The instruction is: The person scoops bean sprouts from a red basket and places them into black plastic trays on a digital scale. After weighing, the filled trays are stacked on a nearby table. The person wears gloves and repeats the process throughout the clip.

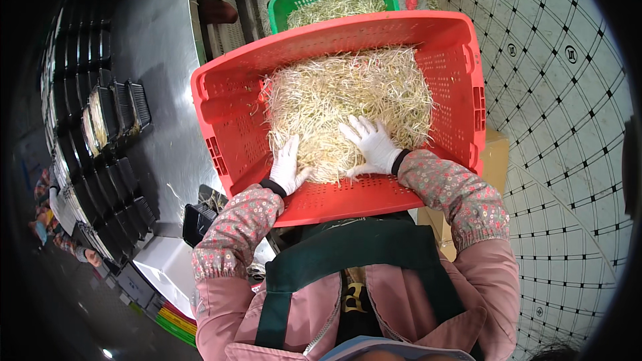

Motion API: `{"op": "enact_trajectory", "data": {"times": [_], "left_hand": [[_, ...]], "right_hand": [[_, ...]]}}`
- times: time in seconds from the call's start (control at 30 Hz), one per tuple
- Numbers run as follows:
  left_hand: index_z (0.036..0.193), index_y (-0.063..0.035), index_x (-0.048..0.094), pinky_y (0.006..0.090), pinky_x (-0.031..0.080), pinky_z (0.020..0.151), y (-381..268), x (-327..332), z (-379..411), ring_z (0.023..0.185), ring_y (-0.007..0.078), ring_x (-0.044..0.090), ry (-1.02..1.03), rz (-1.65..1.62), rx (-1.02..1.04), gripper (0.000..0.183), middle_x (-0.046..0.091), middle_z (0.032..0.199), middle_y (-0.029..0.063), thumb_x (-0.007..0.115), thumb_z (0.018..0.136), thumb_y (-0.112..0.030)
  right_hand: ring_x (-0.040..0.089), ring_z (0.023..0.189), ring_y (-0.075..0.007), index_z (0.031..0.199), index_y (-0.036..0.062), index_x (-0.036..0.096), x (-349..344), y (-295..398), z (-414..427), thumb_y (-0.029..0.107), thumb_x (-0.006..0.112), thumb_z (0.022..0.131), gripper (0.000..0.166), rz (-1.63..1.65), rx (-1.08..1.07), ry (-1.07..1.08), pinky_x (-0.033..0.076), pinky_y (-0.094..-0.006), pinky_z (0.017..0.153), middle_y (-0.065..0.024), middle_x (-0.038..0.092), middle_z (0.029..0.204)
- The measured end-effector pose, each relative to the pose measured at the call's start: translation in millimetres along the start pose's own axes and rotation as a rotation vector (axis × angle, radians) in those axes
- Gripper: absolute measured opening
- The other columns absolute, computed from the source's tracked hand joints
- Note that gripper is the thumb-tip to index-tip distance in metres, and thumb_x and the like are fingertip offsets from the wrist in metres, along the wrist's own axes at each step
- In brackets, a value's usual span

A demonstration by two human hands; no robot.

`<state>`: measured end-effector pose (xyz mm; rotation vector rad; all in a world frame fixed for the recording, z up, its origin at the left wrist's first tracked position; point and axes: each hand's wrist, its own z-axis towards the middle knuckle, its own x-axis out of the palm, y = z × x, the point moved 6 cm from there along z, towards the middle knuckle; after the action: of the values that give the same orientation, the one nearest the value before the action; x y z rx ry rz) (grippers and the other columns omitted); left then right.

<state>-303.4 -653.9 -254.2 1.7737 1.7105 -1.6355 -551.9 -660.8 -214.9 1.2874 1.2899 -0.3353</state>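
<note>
A large red perforated plastic crate (pixel 326 205) stands right before me with a thick layer of pale bean sprouts (pixel 346 85) in it. My left hand (pixel 288 168), in a white glove, rests at the near left edge of the sprouts, thumb apart from the fingers. My right hand (pixel 373 146), gloved too, lies on the near right part of the sprouts with its fingers spread. Neither hand is closed around anything. Behind the red crate is a green plastic basket (pixel 281 7) that also holds sprouts.
On the left a steel table (pixel 150 25) bears rows of black plastic trays (pixel 85 90), a few filled. A single black tray (pixel 195 223) lies near my left sleeve, beside a white box (pixel 168 265). Cardboard (pixel 495 158) shows right of the crate. Another person's hand (pixel 93 257) is far left.
</note>
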Motion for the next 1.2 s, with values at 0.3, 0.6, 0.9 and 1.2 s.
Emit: {"op": "enact_trajectory", "data": {"times": [0.3, 0.6, 0.9, 1.2], "left_hand": [[0.151, -0.0056, 0.011, 0.0452, 0.045, 0.1, -15.4, -0.9, 42.5, 0.127, 0.04, 0.044, 0.11, -0.034, -0.33, 0.125, 0.038, 0.142, 0.0232, 0.089, 0.056, -0.028], [0.129, -0.0093, 0.051, 0.0397, 0.053, 0.084, -18.4, -61.1, 13.7, 0.1, 0.0331, 0.064, 0.007, -0.15, -0.26, 0.073, 0.066, 0.108, 0.0171, 0.083, 0.068, -0.035], [0.147, -0.0078, 0.031, 0.0436, 0.041, 0.104, -79.8, -51.3, 18.4, 0.128, 0.0349, 0.044, 0.297, 0.084, 0.101, 0.103, 0.043, 0.141, 0.0165, 0.085, 0.061, -0.03], [0.153, -0.0092, 0.007, 0.0494, 0.032, 0.112, -23.7, -24.4, 103.8, 0.136, 0.047, 0.027, 0.099, -0.016, -0.176, 0.134, 0.017, 0.154, 0.0245, 0.091, 0.05, -0.026]], "right_hand": [[0.056, 0.106, -0.0356, 0.149, 0.0103, 0.027, 38.3, -2.0, 51.8, 0.021, 0.072, 0.07, 0.092, -0.02, 0.055, 0.113, 0.048, -0.0506, 0.083, -0.0193, 0.051, 0.128], [0.065, 0.096, -0.0284, 0.127, 0.0221, 0.055, -64.6, -69.7, 58.4, 0.032, 0.069, 0.077, 0.053, 0.095, 0.204, 0.05, 0.054, -0.0414, 0.079, -0.0098, 0.068, 0.1], [0.043, 0.131, -0.0361, 0.153, 0.0242, 0.019, 0.5, 7.8, 113.4, 0.031, 0.083, 0.065, 0.11, -0.175, 0.029, 0.445, 0.038, -0.0547, 0.103, -0.019, 0.033, 0.151], [0.038, 0.136, -0.0339, 0.154, 0.0097, 0.008, 4.6, -40.3, 77.6, 0.032, 0.086, 0.058, 0.125, -0.118, 0.24, 0.225, 0.037, -0.0527, 0.106, -0.0211, 0.038, 0.146]]}}
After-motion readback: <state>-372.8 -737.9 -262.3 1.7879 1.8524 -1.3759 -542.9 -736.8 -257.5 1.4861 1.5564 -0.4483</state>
